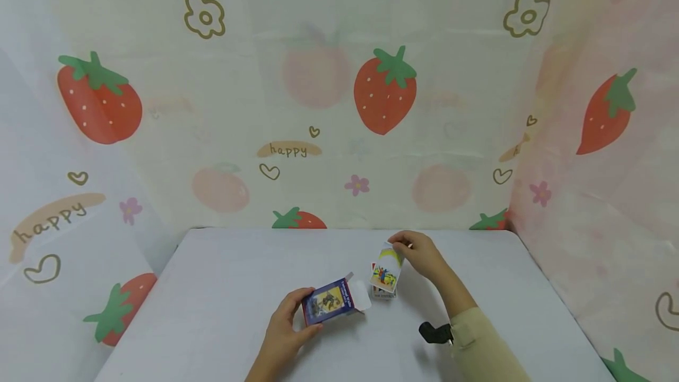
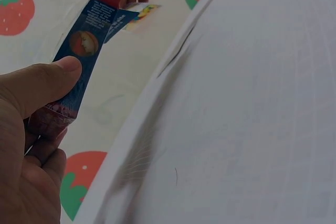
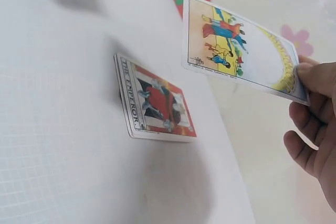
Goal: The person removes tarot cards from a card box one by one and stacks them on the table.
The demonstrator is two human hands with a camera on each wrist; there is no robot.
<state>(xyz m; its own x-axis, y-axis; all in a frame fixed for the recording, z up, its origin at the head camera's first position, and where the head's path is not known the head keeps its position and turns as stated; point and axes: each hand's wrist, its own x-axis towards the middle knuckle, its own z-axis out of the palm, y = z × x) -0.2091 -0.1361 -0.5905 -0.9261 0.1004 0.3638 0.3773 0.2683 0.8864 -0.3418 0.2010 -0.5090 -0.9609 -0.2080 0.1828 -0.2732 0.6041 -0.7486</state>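
Observation:
My left hand point(image 1: 289, 326) grips a dark blue card box point(image 1: 329, 300) on the white table point(image 1: 223, 287), thumb on its face; the box's white flap stands open toward the right. In the left wrist view the thumb point(image 2: 44, 80) presses the box point(image 2: 79, 61). My right hand point(image 1: 421, 252) pinches one picture card point(image 1: 387, 269) by its far edge and holds it lifted above a small stack of cards point(image 1: 379, 292). In the right wrist view the held card point(image 3: 239, 51) hovers over the stack point(image 3: 155, 103), whose top card reads "THE EMPEROR".
A strawberry-print cloth point(image 1: 339, 105) forms walls behind and on both sides of the table. A black wrist camera mount point(image 1: 436, 333) sits on my right forearm. The table's bare surface spreads left and right of the cards.

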